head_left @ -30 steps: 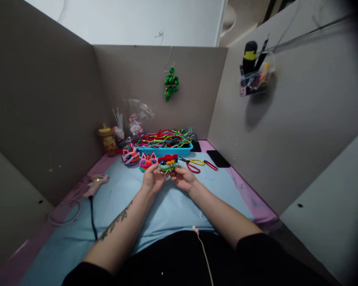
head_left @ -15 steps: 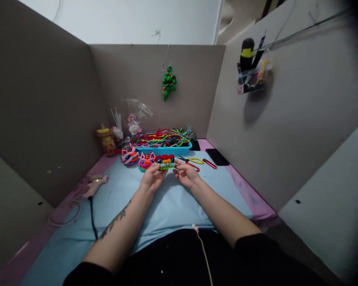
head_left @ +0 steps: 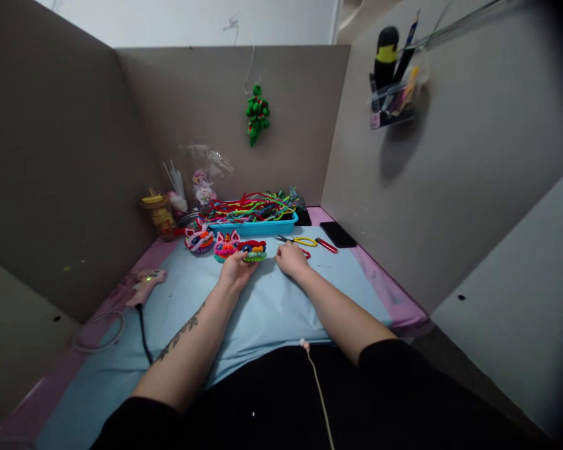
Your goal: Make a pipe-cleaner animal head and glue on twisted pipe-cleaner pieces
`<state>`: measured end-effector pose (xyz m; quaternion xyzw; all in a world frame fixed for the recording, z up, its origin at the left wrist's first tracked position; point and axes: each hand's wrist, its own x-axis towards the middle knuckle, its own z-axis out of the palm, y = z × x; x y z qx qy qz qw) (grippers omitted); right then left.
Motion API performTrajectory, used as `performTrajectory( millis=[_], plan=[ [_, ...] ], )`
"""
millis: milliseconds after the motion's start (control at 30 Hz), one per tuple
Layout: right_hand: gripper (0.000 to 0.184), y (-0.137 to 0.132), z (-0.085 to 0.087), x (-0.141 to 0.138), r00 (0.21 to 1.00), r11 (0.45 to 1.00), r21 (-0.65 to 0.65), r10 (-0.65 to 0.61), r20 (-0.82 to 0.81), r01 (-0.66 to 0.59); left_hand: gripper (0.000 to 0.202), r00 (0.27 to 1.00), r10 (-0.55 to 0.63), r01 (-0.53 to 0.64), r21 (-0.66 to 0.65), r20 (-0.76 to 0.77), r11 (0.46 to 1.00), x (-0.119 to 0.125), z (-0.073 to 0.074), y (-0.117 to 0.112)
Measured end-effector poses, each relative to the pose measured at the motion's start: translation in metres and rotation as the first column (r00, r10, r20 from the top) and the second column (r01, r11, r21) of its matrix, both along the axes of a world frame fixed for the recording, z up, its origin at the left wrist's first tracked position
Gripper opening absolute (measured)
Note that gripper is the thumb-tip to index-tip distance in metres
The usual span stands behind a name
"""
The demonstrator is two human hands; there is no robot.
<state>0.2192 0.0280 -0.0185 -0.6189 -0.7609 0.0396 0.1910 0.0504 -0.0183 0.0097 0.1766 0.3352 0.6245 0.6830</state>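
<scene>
My left hand (head_left: 236, 271) is closed on a colourful chenille-stem craft piece (head_left: 254, 251) with a red top, a dark blue eye, an orange middle and a green lower edge. Just left of it sits a pink-eared chenille piece (head_left: 226, 245), and farther left a second pink-eared piece (head_left: 199, 240). To the right, my right hand (head_left: 291, 259) is apart from the craft piece, its fingers curled down near the table; what they hold, if anything, is hidden. Scissors with yellow handles (head_left: 304, 241) lie just beyond it, beside a red-handled tool (head_left: 306, 253) partly covered by the hand.
A blue tray (head_left: 251, 229) heaped with chenille stems stands at the back. A red tool (head_left: 327, 245) and a black phone (head_left: 338, 235) lie right. A pink glue gun (head_left: 146, 286) with a cord rests at left. Green chenille work (head_left: 258, 115) hangs on the back panel.
My right hand has drawn away from the craft piece and curled its fingers by the scissors. The left hand still holds the piece. The whole view has shifted slightly.
</scene>
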Motion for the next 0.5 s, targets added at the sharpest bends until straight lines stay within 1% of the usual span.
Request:
performTrajectory(
  millis=[133, 233, 300, 367, 433, 500],
  plan=[
    [0.024, 0.002, 0.000, 0.001, 0.995, 0.999, -0.004, 0.035, 0.093, -0.034, 0.025, 0.997, -0.021, 0.018, -0.041, -0.068, 0.999, 0.004, -0.006, 0.006],
    [0.026, 0.003, -0.001, 0.001, 0.995, 0.999, 0.004, 0.037, 0.095, -0.037, 0.024, 0.992, -0.034, 0.028, -0.055, -0.119, 0.998, 0.003, -0.009, 0.008],
    [0.026, 0.003, -0.001, 0.001, 0.999, 1.000, -0.002, -0.006, 0.047, 0.006, 0.026, 0.989, -0.031, 0.024, -0.049, -0.147, 0.999, 0.002, -0.011, 0.006],
    [0.026, 0.003, 0.000, 0.002, 0.999, 0.999, -0.015, -0.046, -0.026, 0.046, 0.029, 0.983, 0.008, -0.011, -0.019, -0.185, 1.000, -0.001, -0.012, 0.003],
    [0.025, 0.002, 0.002, 0.003, 0.994, 0.998, -0.036, -0.063, -0.093, 0.059, 0.030, 0.970, 0.070, -0.064, 0.036, -0.233, 0.997, -0.005, -0.013, 0.000],
    [0.024, 0.000, 0.004, 0.004, 0.989, 0.997, -0.049, -0.067, -0.133, 0.061, 0.033, 0.967, 0.087, -0.066, 0.094, -0.240, 0.993, -0.009, -0.014, -0.002]
  ],
)
